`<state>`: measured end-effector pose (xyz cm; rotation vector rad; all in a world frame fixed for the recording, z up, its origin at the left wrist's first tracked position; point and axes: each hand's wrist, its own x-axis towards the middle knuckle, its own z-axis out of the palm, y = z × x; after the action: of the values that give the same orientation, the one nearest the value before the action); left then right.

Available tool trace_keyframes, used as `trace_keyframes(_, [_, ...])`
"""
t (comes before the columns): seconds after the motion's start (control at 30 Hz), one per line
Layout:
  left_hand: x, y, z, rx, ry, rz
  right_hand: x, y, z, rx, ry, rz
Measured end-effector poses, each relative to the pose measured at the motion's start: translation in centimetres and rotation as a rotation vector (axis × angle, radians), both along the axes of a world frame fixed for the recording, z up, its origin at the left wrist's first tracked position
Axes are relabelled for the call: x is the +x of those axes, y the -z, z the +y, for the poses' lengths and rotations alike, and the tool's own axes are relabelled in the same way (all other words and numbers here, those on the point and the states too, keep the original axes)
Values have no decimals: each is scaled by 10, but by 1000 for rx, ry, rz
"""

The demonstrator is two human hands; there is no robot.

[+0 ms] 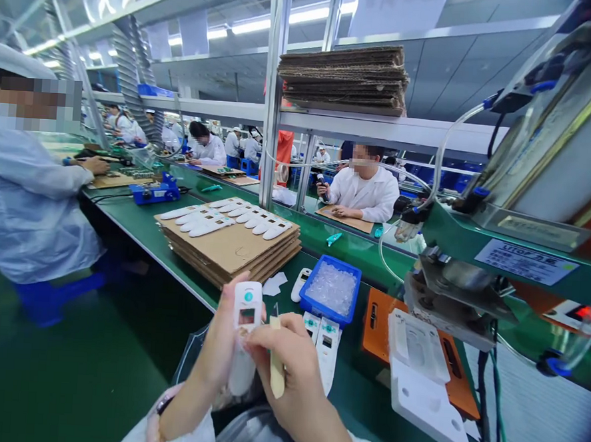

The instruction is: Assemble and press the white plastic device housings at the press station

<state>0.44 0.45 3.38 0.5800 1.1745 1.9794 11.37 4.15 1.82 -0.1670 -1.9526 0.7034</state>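
My left hand (216, 346) is closed around a white plastic housing (243, 371), held upright, with a small square window and a green mark near its top. My right hand (294, 361) grips a cream-handled tool (277, 363) whose thin metal tip points up. Its thumb and forefinger also meet the front of the housing just below the window. Just right of that hand, more white housings (326, 356) lie on the green bench. A blue tray (353, 298) of small clear plastic pieces (329, 286) stands behind them, with another white housing (299, 284) at its left.
Stacked cardboard sheets (238, 251) carry rows of white housings (269, 229) at the back left. On the right stands a press (504, 254) above an orange base (376, 326) with a white fixture (429, 402). A co-worker (22, 177) sits at left, another (362, 188) across the bench.
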Motion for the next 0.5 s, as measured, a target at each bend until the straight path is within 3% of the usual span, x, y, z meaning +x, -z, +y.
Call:
trace_keyframes(0.13, [-65, -8, -6, -81, -189, 191, -30, 20, -3, -155, -51, 21])
trace_keyframes(0.27, [-130, -27, -3, -151, -336, 381, -70, 60, 9, -22, 99, -499])
trace_keyframes(0.37, [-165, -46, 14, -235, -334, 590, -91, 83, 12, 110, 126, -773])
trace_keyframes(0.5, [-193, -63, 56, -403, -281, 908, -87, 92, 4, 189, 133, -660])
